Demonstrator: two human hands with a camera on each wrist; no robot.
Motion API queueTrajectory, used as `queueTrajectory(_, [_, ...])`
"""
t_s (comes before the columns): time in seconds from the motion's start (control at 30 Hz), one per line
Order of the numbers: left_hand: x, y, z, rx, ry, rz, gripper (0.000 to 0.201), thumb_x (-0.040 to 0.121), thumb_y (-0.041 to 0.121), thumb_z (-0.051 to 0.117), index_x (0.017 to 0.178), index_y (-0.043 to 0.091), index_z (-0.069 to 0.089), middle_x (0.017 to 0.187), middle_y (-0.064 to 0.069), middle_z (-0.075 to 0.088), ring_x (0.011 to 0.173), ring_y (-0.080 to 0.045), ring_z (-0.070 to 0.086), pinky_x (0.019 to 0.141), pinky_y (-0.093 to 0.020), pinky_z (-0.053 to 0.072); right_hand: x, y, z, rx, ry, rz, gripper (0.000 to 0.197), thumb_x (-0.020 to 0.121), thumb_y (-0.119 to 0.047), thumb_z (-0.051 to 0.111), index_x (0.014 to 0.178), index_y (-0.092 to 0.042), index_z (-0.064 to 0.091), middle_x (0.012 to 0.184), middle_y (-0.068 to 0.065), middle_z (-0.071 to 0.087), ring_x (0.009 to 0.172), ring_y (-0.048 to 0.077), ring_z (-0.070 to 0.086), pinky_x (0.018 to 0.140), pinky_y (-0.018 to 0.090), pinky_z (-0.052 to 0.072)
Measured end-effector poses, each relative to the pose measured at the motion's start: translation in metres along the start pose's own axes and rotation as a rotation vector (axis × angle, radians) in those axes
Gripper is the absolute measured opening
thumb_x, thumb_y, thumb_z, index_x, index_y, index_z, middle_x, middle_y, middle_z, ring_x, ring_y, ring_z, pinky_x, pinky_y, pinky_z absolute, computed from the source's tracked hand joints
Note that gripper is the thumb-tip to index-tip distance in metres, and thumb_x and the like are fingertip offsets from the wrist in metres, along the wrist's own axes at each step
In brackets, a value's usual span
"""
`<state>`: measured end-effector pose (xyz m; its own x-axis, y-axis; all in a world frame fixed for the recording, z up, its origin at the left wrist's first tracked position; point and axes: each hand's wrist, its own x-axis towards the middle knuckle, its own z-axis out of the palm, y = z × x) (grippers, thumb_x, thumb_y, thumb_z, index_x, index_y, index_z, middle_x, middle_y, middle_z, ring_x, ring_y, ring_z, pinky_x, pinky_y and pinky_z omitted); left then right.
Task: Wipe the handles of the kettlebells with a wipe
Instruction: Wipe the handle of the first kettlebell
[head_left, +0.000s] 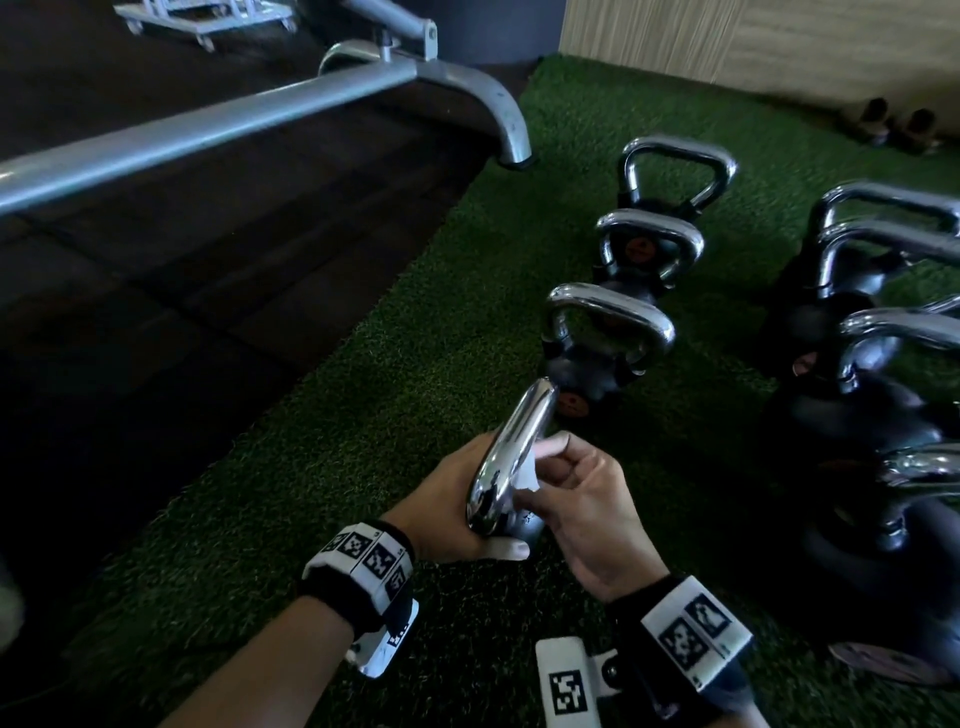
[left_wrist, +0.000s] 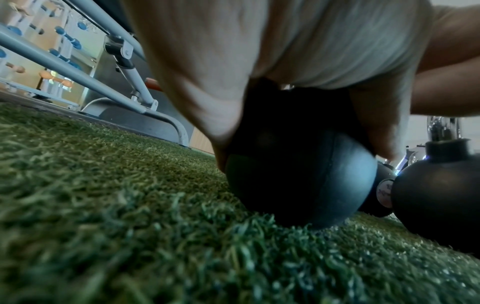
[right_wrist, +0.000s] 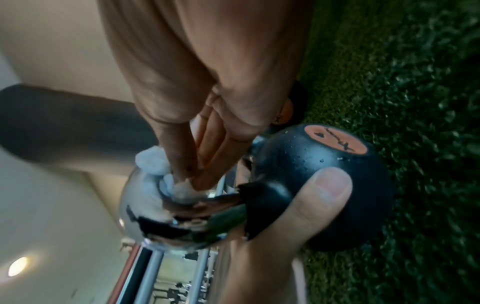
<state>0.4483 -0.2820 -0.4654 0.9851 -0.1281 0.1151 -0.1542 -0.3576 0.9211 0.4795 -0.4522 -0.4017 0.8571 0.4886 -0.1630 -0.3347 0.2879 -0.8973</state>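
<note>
- Left hand (head_left: 447, 512) wraps the nearest kettlebell (right_wrist: 324, 185), thumb (right_wrist: 311, 203) across its black ball, which sits on the green turf (head_left: 363, 441).
- Right hand (head_left: 582, 499) pinches a white wipe (head_left: 524, 475) in curled fingers (right_wrist: 207, 156), pressed against the chrome handle (head_left: 511, 457).
- More kettlebells (head_left: 613, 338) stand in rows on the turf ahead and to the right.

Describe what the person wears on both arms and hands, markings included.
The left hand and the right hand are bare, with no gloves; the forearms show no sleeves. Each wrist carries a black wrist strap with white panels printed with square black-and-white coded markers. A white camera block hangs under the left wrist; another white marker plate sits by the right.
</note>
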Motion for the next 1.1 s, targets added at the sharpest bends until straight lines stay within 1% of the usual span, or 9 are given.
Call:
queueTrajectory(0.07, [0.0, 0.003, 0.001, -0.003, 0.019, 0.021, 0.104, 0.062, 0.015, 0.099, 0.147, 0.045, 0.046, 0.145, 0.002, 0.055, 0.136, -0.016, 0.053, 0.115, -0.045, 0.043, 0.007, 0.003, 0.002, -0.09, 0.129, -0.105, 0.027, 0.076, 0.024, 0.07, 0.091, 0.003, 0.063, 0.092, 0.025, 0.076, 0.081, 0.031, 0.074, 0.074, 0.037, 0.062])
queueTrajectory(0.1, [0.0, 0.002, 0.001, -0.008, 0.032, 0.017, 0.105, 0.06, 0.014, 0.099, 0.146, 0.044, 0.046, 0.144, 0.002, 0.055, 0.136, -0.015, 0.054, 0.114, -0.046, 0.044, 0.012, 0.003, 0.003, -0.111, 0.199, -0.149, 0.025, 0.077, 0.023, 0.071, 0.089, 0.002, 0.064, 0.091, 0.025, 0.076, 0.083, 0.033, 0.074, 0.076, 0.04, 0.062])
queueTrajectory(0.2, [-0.002, -0.004, 0.001, 0.018, 0.037, 0.004, 0.106, 0.06, 0.021, 0.101, 0.149, 0.025, 0.045, 0.146, -0.003, 0.054, 0.137, -0.019, 0.052, 0.113, -0.052, 0.043, 0.018, 0.001, 0.006, -0.159, 0.315, -0.215, 0.028, 0.075, 0.022, 0.074, 0.082, -0.003, 0.064, 0.085, 0.019, 0.077, 0.079, 0.03, 0.074, 0.077, 0.043, 0.061])
queueTrajectory(0.33, [-0.005, 0.001, 0.002, 0.073, 0.048, 0.053, 0.108, 0.062, 0.023, 0.1, 0.151, 0.032, 0.04, 0.15, 0.0, 0.051, 0.141, -0.017, 0.048, 0.115, -0.05, 0.041, 0.005, 0.004, 0.007, -0.294, 0.373, -0.282, 0.025, 0.072, 0.019, 0.078, 0.081, 0.0, 0.065, 0.087, 0.011, 0.079, 0.084, 0.024, 0.077, 0.078, 0.034, 0.061])
queueTrajectory(0.5, [-0.007, -0.001, 0.006, 0.025, 0.07, 0.007, 0.109, 0.061, 0.027, 0.1, 0.151, 0.034, 0.038, 0.147, 0.0, 0.054, 0.138, -0.018, 0.051, 0.114, -0.051, 0.043, 0.017, -0.004, 0.004, -0.501, 0.576, -0.389, 0.024, 0.075, -0.001, 0.086, 0.074, -0.019, 0.07, 0.076, -0.001, 0.077, 0.071, 0.013, 0.076, 0.068, 0.035, 0.063])
queueTrajectory(0.7, [-0.006, -0.001, 0.009, 0.042, 0.097, 0.007, 0.105, 0.061, 0.028, 0.1, 0.148, 0.037, 0.041, 0.144, 0.0, 0.056, 0.136, -0.017, 0.054, 0.112, -0.05, 0.045, 0.028, -0.006, 0.002, -0.661, 0.646, -0.291, 0.021, 0.072, -0.017, 0.089, 0.071, -0.021, 0.069, 0.065, -0.006, 0.073, 0.061, 0.009, 0.071, 0.065, 0.034, 0.062])
queueTrajectory(0.87, [-0.009, 0.001, 0.009, 0.061, 0.087, 0.034, 0.108, 0.063, 0.03, 0.099, 0.15, 0.042, 0.036, 0.148, 0.001, 0.053, 0.139, -0.016, 0.05, 0.114, -0.049, 0.042, 0.027, -0.012, 0.008, -0.709, 0.639, -0.315, 0.02, 0.074, -0.016, 0.086, 0.07, -0.021, 0.067, 0.061, -0.009, 0.069, 0.057, -0.001, 0.065, 0.051, 0.008, 0.045])
queueTrajectory(1.03, [-0.007, 0.007, 0.011, 0.053, 0.084, 0.017, 0.11, 0.062, 0.026, 0.099, 0.151, 0.04, 0.036, 0.147, 0.005, 0.053, 0.138, -0.014, 0.051, 0.114, -0.049, 0.042, 0.035, -0.007, 0.007, -0.84, 0.591, -0.206, 0.019, 0.074, -0.017, 0.082, 0.07, -0.018, 0.064, 0.063, -0.008, 0.065, 0.054, 0.002, 0.059, 0.05, 0.004, 0.04])
queueTrajectory(1.1, [-0.009, 0.012, 0.012, 0.047, 0.085, 0.045, 0.112, 0.064, 0.022, 0.098, 0.153, 0.038, 0.033, 0.147, 0.006, 0.052, 0.138, -0.014, 0.05, 0.114, -0.048, 0.042, 0.04, -0.013, 0.002, -0.936, 0.523, -0.148, 0.015, 0.078, -0.016, 0.077, 0.073, -0.017, 0.064, 0.067, -0.008, 0.065, 0.06, 0.001, 0.057, 0.05, 0.004, 0.039])
